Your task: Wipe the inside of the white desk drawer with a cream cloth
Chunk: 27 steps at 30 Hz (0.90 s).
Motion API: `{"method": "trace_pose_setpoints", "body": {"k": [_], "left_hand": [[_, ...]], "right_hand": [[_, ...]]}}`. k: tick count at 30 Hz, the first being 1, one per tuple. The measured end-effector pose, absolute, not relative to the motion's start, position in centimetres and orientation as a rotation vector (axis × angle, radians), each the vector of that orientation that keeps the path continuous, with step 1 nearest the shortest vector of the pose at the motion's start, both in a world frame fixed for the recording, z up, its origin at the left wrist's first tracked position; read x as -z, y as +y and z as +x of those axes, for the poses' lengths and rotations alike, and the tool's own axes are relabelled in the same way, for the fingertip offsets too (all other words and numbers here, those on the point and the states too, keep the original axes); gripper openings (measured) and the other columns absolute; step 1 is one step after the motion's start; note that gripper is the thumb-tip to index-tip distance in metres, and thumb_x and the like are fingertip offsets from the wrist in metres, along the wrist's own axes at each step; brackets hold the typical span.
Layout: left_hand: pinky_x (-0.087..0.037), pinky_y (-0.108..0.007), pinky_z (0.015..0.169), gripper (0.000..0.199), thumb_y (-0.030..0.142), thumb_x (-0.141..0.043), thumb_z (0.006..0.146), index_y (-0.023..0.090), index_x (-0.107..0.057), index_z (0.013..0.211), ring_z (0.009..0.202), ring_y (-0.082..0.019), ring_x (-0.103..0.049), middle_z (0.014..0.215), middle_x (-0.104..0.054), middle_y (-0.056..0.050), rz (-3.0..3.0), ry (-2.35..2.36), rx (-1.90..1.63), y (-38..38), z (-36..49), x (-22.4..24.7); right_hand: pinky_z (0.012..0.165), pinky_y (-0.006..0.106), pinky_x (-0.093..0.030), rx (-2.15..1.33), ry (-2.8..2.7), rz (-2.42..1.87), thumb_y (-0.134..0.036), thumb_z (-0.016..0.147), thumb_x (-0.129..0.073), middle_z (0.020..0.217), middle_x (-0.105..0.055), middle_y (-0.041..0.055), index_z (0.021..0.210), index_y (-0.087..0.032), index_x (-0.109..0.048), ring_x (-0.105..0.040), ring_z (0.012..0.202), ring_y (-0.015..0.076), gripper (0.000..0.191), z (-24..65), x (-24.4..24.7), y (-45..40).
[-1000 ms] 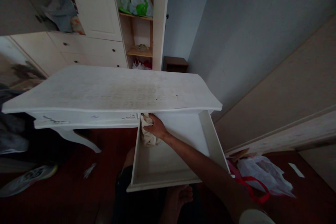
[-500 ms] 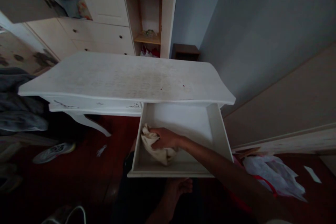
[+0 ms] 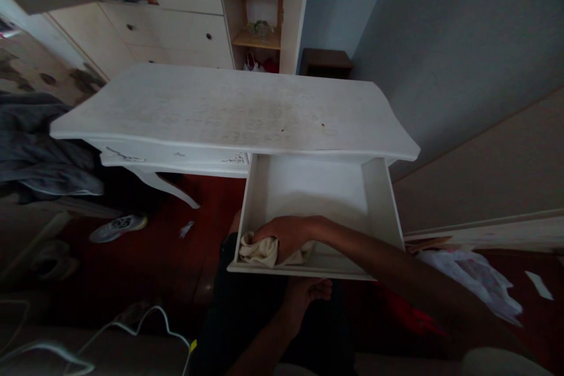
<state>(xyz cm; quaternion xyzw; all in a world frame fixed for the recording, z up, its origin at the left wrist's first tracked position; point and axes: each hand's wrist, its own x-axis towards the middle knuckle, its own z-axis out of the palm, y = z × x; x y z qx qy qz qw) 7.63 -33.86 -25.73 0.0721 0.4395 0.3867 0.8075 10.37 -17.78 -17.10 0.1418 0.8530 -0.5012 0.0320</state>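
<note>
My right hand (image 3: 286,236) is closed on a cream cloth (image 3: 259,251), pressed into the near left corner of a pulled-out white drawer (image 3: 317,182). Part of the cloth is hidden beneath the fingers. Below the drawer's front board, my left hand (image 3: 306,296) is turned partly palm up above my lap, its fingers loosely curled with nothing seen in them. Whether it touches the drawer's underside I cannot tell. The drawer belongs to a white desk (image 3: 220,108) with grey smudges and small dark specks on its top.
Behind the desk stands a white wardrobe (image 3: 185,29) with open shelves. A shoe (image 3: 118,228) lies on the red floor at left, near dark clothing (image 3: 44,147). White hangers (image 3: 145,320) are at lower left. A plastic bag (image 3: 473,282) lies at right by the wall.
My right hand has moved the cloth toward the drawer's front board, into the near left corner. My left hand stays below the drawer. The camera view has shifted slightly.
</note>
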Motion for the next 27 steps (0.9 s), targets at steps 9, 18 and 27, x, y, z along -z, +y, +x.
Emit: {"method": "trace_pose_setpoints", "body": {"k": [9, 18, 27], "left_hand": [[-0.050, -0.038, 0.070, 0.035, 0.039, -0.082, 0.055, 0.008, -0.072, 0.066, 0.063, -0.023, -0.066, 0.071, -0.073, -0.014, 0.174, 0.955, -0.847, -33.9, 7.8, 25.7], [-0.052, -0.036, 0.067, 0.030, 0.034, -0.085, 0.052, 0.009, -0.072, 0.065, 0.061, -0.021, -0.066, 0.067, -0.074, -0.012, 0.128, 0.953, -0.854, -33.6, 7.7, 25.3], [-0.054, -0.037, 0.069, 0.033, 0.035, -0.085, 0.053, 0.009, -0.073, 0.069, 0.065, -0.023, -0.068, 0.071, -0.075, -0.012, 0.155, 0.965, -0.840, -33.5, 7.3, 24.8]], "right_hand": [[0.078, 0.026, -0.048, 1.492, 2.385, 0.599, -0.021, 0.062, -0.078, 0.107, -0.075, 0.0023, 0.121, -0.023, -0.069, -0.068, 0.090, 0.0200, 0.061, 14.5, 16.4, -17.3], [0.096, 0.032, -0.047, 1.320, 2.316, 0.891, -0.023, 0.067, -0.077, 0.132, -0.065, 0.0095, 0.138, -0.022, -0.057, -0.064, 0.114, 0.0253, 0.073, 25.3, 14.2, -19.6], [0.103, 0.037, -0.043, 0.802, 2.445, 0.945, -0.016, 0.079, -0.066, 0.149, -0.047, 0.0165, 0.156, -0.022, -0.025, -0.050, 0.131, 0.0278, 0.087, 30.2, 14.8, -20.6]]}}
